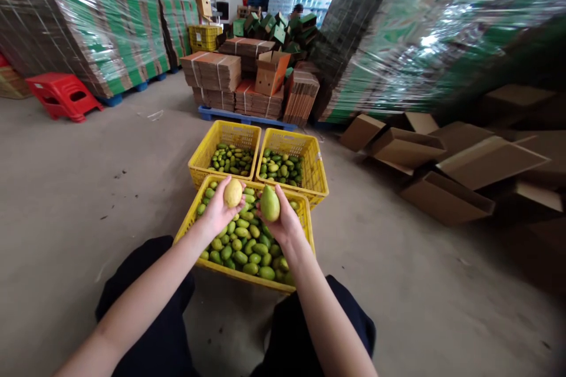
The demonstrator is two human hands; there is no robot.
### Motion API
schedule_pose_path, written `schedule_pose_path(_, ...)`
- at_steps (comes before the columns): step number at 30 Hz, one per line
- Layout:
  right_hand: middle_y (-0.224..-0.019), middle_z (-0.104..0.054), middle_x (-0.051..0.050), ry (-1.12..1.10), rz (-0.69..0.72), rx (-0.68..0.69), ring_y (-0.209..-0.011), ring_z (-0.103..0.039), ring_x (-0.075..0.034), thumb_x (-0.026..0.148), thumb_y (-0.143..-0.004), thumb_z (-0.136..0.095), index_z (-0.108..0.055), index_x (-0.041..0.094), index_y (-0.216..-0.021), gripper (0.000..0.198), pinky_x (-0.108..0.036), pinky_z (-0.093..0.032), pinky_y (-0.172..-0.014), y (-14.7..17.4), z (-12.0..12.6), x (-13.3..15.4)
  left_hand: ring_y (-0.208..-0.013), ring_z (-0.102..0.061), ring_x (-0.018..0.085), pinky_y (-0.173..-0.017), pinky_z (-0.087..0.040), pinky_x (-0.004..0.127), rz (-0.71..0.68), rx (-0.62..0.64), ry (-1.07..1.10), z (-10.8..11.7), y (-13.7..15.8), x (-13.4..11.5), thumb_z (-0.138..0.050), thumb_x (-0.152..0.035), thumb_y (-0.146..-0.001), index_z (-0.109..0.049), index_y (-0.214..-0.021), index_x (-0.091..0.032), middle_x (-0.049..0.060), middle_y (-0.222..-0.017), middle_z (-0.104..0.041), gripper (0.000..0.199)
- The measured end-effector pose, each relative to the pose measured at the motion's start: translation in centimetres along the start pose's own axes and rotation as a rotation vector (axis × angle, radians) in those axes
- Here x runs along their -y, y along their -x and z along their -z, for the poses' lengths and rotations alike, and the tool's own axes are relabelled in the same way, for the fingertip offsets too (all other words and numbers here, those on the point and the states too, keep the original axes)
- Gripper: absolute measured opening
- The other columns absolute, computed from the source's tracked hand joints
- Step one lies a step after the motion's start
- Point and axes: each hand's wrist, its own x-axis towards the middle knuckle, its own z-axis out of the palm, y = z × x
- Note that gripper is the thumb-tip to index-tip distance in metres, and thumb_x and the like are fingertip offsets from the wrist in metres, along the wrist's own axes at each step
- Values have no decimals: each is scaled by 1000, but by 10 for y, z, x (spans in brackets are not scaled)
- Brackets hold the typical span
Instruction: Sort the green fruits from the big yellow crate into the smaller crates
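My left hand (221, 207) is closed round a yellow lemon (233, 193), its fingers curled beneath the fruit. In my right hand (283, 219) rests a larger green lemon (270, 204), tapered toward the top, with the thumb along its right side. Both hands are held over a yellow plastic crate (243, 278). Inside that crate lie many green and yellowish lemons (248, 247), partly hidden by my hands and forearms.
Behind stand two more yellow crates, a left one (201, 156) and a right one (317, 172), both holding green fruit. Flattened cartons (212, 72) are stacked on a blue pallet (227, 116). A red stool (64, 96) stands left; open cardboard boxes (446, 197) lie right. Wrapped stacks flank both sides.
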Motion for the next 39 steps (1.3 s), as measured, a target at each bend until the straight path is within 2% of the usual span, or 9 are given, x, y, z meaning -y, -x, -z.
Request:
schedule_pose_path(4, -67, -69, 1, -30, -41, 25, -53, -61, -11, 44, -76, -73, -64, 20, -76, 26, -20, -45, -42, 2, 0, 2, -60, -63, 10, -54, -55, 19, 102, 9, 39, 1, -2, 5, -43, -32, -100, -65, -97, -13, 4, -75, -65, 29)
schedule_pose_path(8, -65, -65, 3, -19, 27, -5, -50, -56, -11, 31, -69, -80, -63, 22, -75, 20, -19, -41, -38, 4, 0, 4, -68, -67, 11, -59, -58, 20, 96, -2, 68, 0, 2, 4, -53, -32, -97, -64, -92, -12, 5, -81, -67, 23)
schedule_pose_path(13, -60, -65, 0, -21, -53, -9, -50, -55, -11, 32, -78, -72, -60, 19, -74, 18, -19, -44, -40, 5, -2, 5, -40, -47, 3, -32, -31, 10, -28, -2, -8, 1, 7, -3, -67, -20, -83, -56, -76, -15, -2, -66, -61, 14)
schedule_pose_path(17, -62, -66, -2, -31, -121, -37, -50, -55, -11, 37, -91, -56, -59, 19, -78, 23, -17, -43, -39, 2, -3, 2, -43, -52, 6, -39, -44, 14, -35, -45, -47, 2, 5, -6, -61, -29, -87, -57, -74, -14, 1, -61, -61, 21)
schedule_pose_path(23, -52, -57, 3, -68, -108, -164, -43, -53, -12, 31, -88, -61, -54, 21, -76, 17, -18, -37, -34, 1, -4, 3, -52, -63, 9, -48, -54, 16, 57, -83, -53, 0, -1, -4, -45, -26, -97, -65, -89, -9, 5, -73, -69, 28)
schedule_pose_path(27, -56, -60, 1, -101, -206, -88, -46, -55, -12, 34, -94, -51, -56, 19, -82, 21, -17, -40, -35, 3, -5, 6, -65, -70, 13, -57, -61, 22, 64, -49, 29, -1, 2, -5, -42, -25, -99, -65, -101, -11, 5, -78, -69, 27)
schedule_pose_path(32, -60, -64, -3, -80, -252, -38, -49, -57, -13, 40, -99, -37, -58, 18, -86, 33, -20, -49, -40, 3, -2, 9, -69, -70, 13, -58, -60, 17, 162, -41, 215, 0, 5, -15, -44, -26, -98, -60, -93, -9, 8, -76, -66, 23)
schedule_pose_path(36, -66, -63, -2, -143, -171, 186, -48, -53, -8, 39, -90, -50, -58, 16, -85, 24, -13, -39, -34, 4, 8, 12, -56, -64, 7, -49, -53, 9, 308, -46, 315, 6, 5, -21, -44, -24, -97, -56, -95, -9, 7, -74, -63, 20)
schedule_pose_path(39, -66, -57, 3, -216, -63, 380, -40, -40, -2, 32, -83, -59, -58, 17, -85, 15, -7, -26, -30, 7, 15, 13, -41, -53, 3, -36, -42, 6, 371, 40, 347, 13, 5, -23, -41, -29, -96, -56, -93, -9, 6, -72, -62, 25)
